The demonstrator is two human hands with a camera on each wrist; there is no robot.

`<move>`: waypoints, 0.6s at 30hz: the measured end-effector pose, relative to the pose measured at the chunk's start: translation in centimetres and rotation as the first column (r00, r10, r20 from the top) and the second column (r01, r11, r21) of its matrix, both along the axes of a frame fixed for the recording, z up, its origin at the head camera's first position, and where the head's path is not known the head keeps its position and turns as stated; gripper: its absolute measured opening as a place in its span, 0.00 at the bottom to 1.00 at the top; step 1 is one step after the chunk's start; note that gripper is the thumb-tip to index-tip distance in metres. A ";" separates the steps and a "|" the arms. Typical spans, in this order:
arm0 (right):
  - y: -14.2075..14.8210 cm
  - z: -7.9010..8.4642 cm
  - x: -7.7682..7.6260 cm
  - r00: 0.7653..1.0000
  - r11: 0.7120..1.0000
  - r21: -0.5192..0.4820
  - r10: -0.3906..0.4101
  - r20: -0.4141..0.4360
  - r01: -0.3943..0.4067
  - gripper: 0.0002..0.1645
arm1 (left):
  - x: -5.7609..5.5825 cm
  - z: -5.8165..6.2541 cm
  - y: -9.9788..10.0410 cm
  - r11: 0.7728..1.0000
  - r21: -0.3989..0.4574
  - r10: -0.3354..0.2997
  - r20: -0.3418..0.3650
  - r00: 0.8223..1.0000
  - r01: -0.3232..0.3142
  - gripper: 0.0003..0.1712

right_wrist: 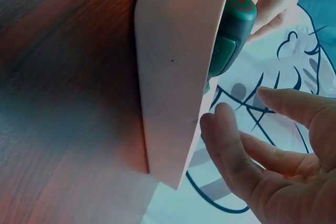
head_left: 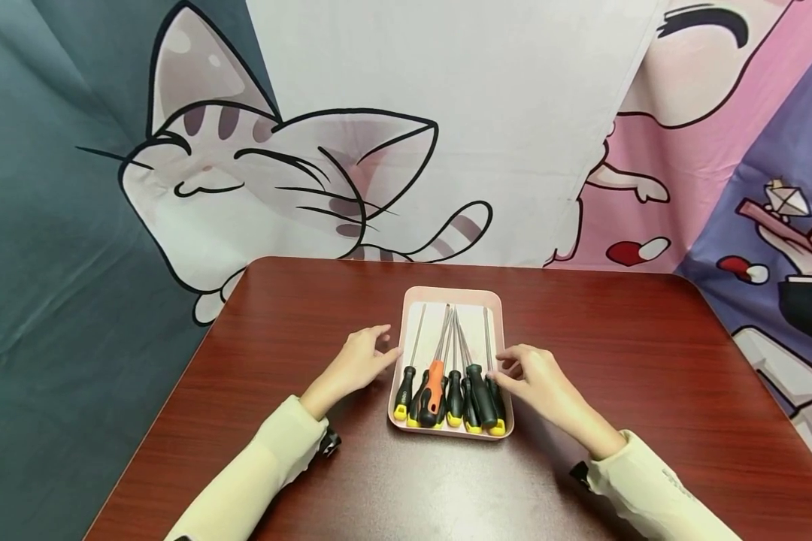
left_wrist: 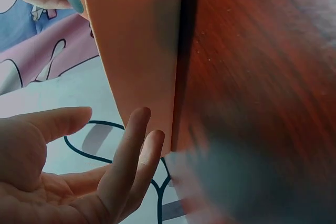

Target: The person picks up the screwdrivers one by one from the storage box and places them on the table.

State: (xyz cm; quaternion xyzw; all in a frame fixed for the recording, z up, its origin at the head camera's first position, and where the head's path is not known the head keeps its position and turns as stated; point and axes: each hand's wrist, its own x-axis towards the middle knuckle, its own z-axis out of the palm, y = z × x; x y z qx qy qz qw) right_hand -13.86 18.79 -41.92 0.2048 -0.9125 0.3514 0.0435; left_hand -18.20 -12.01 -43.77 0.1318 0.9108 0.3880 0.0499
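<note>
A shallow pink tray (head_left: 452,294) lies on the table with several screwdrivers in it, handles toward me and shafts pointing away. Most handles are black with yellow ends; one screwdriver (head_left: 436,382) has an orange and black handle, and a thicker dark green screwdriver (head_left: 481,398) rests on top at the right. Just left of the tray is my left hand (head_left: 360,359), fingers loosely bent with nothing held. My right hand (head_left: 540,377) hovers at the tray's right rim, thumb and fingers apart. Whether fingertips touch the tray wall (right_wrist: 170,77), I cannot tell.
The reddish-brown wooden table (head_left: 616,323) extends around the tray on all sides. Behind it hangs a cloth backdrop (head_left: 501,90) with cartoon cats. Dark wrist straps show at both cuffs of the cream sleeves (head_left: 264,451).
</note>
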 end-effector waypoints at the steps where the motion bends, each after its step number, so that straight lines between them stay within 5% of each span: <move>1: -0.2 0.0 0.0 1.000 1.000 0.015 0.001 0.007 -0.002 0.17 | -0.1 0.0 0.1 1.000 -0.002 0.002 0.003 1.000 -0.002 0.32; 18: -2.8 -0.6 0.2 1.000 0.977 0.211 0.008 0.015 -0.010 0.14 | -1.0 -0.6 1.4 0.997 0.070 0.013 0.098 0.995 -0.020 0.32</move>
